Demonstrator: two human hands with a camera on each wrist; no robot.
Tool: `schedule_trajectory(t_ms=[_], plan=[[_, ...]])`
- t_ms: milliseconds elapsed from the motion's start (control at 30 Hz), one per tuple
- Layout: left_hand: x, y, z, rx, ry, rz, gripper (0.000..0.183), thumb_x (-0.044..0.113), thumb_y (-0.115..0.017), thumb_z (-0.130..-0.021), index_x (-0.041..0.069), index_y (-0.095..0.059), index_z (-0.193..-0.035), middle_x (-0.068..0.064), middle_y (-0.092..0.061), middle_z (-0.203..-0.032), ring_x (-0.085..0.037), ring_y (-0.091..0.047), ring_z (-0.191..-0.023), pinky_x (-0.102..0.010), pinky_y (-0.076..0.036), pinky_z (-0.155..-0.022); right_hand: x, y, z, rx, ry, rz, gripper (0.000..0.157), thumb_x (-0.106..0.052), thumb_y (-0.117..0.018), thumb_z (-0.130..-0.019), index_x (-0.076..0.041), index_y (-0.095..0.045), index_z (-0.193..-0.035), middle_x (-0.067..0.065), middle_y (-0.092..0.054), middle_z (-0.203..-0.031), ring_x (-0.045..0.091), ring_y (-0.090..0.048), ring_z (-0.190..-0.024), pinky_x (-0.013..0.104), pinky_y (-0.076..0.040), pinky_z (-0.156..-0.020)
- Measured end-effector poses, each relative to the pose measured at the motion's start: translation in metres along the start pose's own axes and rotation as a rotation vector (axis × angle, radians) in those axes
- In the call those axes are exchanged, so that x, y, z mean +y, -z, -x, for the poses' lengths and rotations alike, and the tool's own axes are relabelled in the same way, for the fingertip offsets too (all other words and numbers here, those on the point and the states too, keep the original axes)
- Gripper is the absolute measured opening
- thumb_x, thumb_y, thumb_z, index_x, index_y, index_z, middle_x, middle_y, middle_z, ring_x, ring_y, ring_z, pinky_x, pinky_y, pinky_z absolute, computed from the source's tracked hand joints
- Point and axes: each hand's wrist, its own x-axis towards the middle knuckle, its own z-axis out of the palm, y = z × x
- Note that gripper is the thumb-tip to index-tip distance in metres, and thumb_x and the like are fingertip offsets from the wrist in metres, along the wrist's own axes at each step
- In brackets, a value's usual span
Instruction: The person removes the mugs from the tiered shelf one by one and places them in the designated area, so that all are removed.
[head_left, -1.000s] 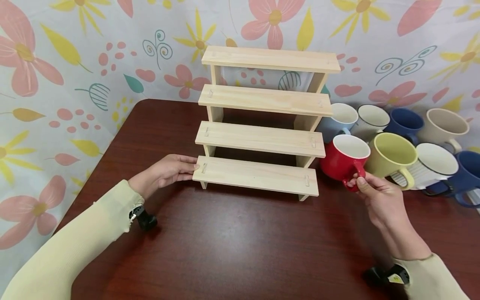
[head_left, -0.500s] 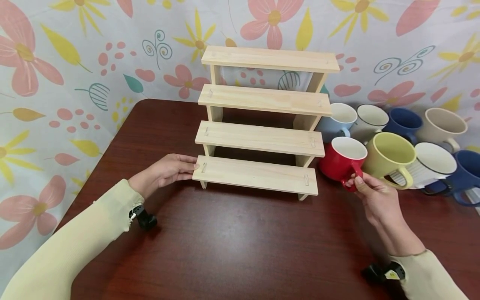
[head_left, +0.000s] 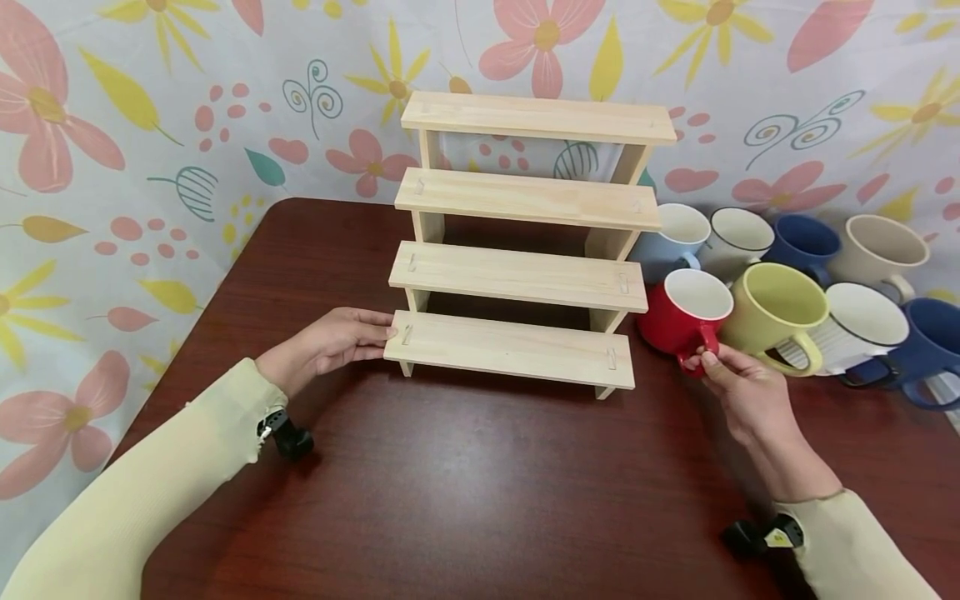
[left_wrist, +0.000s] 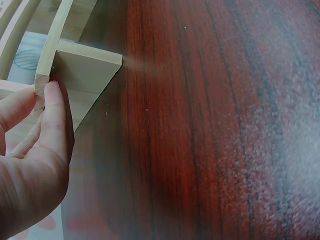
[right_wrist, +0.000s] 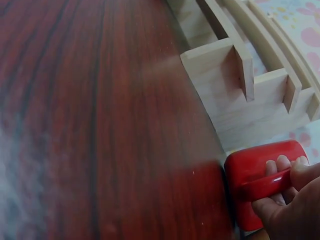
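Observation:
In the head view a pale wooden four-step display stand (head_left: 510,346) stands on the dark table. My left hand (head_left: 330,343) pinches the left end of its lowest board. The left wrist view shows the thumb on one face of that board (left_wrist: 47,60) and the fingers on the other. At the stand's right side a red mug (head_left: 675,321) with a white inside stands upright. My right hand (head_left: 746,392) holds its handle (right_wrist: 265,185) between thumb and curled fingers. The mug's handle points toward the front, and fingers cover part of it.
More mugs crowd the right: a yellow mug (head_left: 772,321) beside the red one, a white ribbed mug (head_left: 862,333), a light blue mug (head_left: 660,250) behind, and several others. A floral cloth (head_left: 225,100) hangs behind the reddish-brown table (head_left: 450,483).
My right hand has shifted slightly left, and the red mug's handle has swung a little left with it. My left hand keeps its hold on the stand.

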Motion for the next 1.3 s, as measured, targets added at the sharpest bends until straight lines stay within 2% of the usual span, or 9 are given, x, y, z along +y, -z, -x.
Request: schedule_trajectory(t_ms=[300, 533, 1067, 1200, 1300], plan=[[0.000, -0.001, -0.001, -0.006, -0.001, 0.010, 0.058, 0.002, -0.052, -0.103, -0.016, -0.029, -0.153, 0.012, -0.071, -0.086, 0.000, -0.069, -0.082, -0.013, -0.059, -0.079, -0.001, 0.008, -0.001, -0.046, -0.029, 0.039, 0.032, -0.002, -0.057, -0.102, -0.020, -0.080, -0.090, -0.008, -0.077, -0.081, 0.001, -0.074, -0.078, 0.010, -0.059, -0.074], [-0.005, 0.000, -0.001, 0.019, 0.002, 0.014, 0.059, 0.004, -0.054, -0.103, -0.014, -0.029, -0.154, 0.012, -0.070, -0.087, 0.001, -0.068, -0.083, -0.013, -0.059, -0.079, -0.001, 0.009, 0.001, -0.087, -0.051, 0.091, 0.028, -0.006, -0.057, -0.103, -0.022, -0.079, -0.095, -0.009, -0.078, -0.086, 0.000, -0.075, -0.083, 0.008, -0.058, -0.077], [-0.012, 0.002, 0.000, 0.015, -0.035, 0.031, 0.060, 0.004, -0.052, -0.103, -0.016, -0.028, -0.153, 0.012, -0.071, -0.086, -0.001, -0.069, -0.083, -0.014, -0.059, -0.078, -0.004, 0.005, 0.006, -0.079, -0.073, 0.041, 0.031, -0.005, -0.055, -0.104, -0.023, -0.080, -0.097, -0.010, -0.079, -0.091, 0.000, -0.075, -0.086, 0.010, -0.059, -0.078], [-0.013, 0.004, 0.002, 0.013, -0.031, 0.005, 0.061, 0.006, -0.053, -0.103, -0.015, -0.028, -0.154, 0.011, -0.071, -0.087, -0.001, -0.069, -0.083, -0.015, -0.060, -0.078, -0.004, 0.008, 0.008, -0.092, -0.113, 0.079, 0.030, -0.006, -0.055, -0.104, -0.025, -0.077, -0.099, -0.013, -0.079, -0.095, -0.002, -0.074, -0.089, 0.010, -0.059, -0.079], [-0.015, 0.006, 0.005, 0.012, -0.039, -0.006, 0.060, 0.006, -0.053, -0.103, -0.015, -0.030, -0.154, 0.011, -0.072, -0.088, -0.002, -0.070, -0.083, -0.017, -0.060, -0.079, -0.005, 0.012, 0.011, -0.095, -0.127, 0.154, 0.030, -0.007, -0.054, -0.105, -0.029, -0.073, -0.099, -0.019, -0.075, -0.098, -0.005, -0.071, -0.090, 0.009, -0.059, -0.077]])
